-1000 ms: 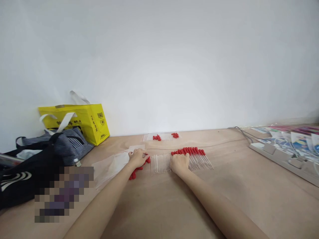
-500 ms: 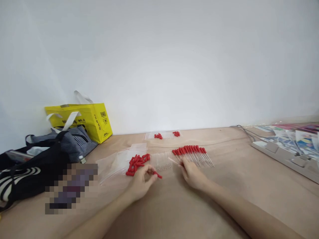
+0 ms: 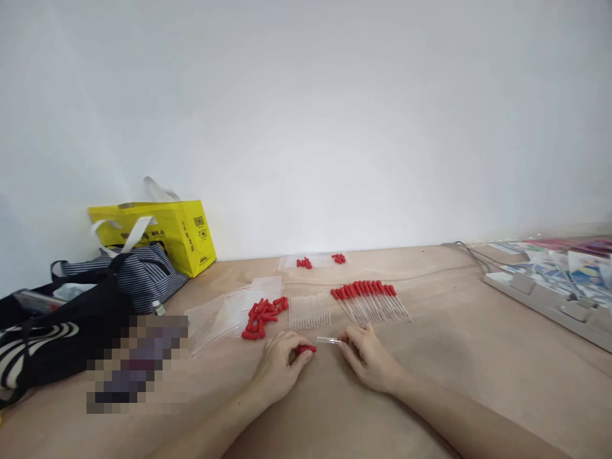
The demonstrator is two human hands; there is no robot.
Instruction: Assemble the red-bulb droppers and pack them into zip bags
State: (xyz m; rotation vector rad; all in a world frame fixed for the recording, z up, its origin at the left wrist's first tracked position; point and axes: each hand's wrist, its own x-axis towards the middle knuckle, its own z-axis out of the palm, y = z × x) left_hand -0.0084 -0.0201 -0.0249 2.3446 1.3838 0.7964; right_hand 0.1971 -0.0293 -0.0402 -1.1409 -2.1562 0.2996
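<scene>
Between the thumb and fingers of my left hand (image 3: 283, 364) is a red rubber dropper bulb (image 3: 307, 349), its end pointing right. My right hand (image 3: 368, 358) pinches a clear glass dropper tube (image 3: 327, 340), which points left toward the bulb with a small gap between them. Beyond my left hand lies a pile of loose red bulbs (image 3: 262, 316). A row of bare glass tubes (image 3: 310, 311) lies behind the gap between my hands. Past my right hand, several droppers with red bulbs fitted (image 3: 370, 298) lie side by side.
Clear plastic bags (image 3: 220, 313) lie left of the bulb pile. Farther back, another bag (image 3: 321, 260) has more red bulbs by it. Yellow (image 3: 191, 239), striped (image 3: 148, 274) and black bags (image 3: 90, 331) stand left. A white power strip (image 3: 545, 305) and printed sheets (image 3: 583, 271) are right.
My right hand has drawn the glass tube toward me, away from the tube row. My left hand has moved slightly right and nearer with the bulb, and the two now face each other.
</scene>
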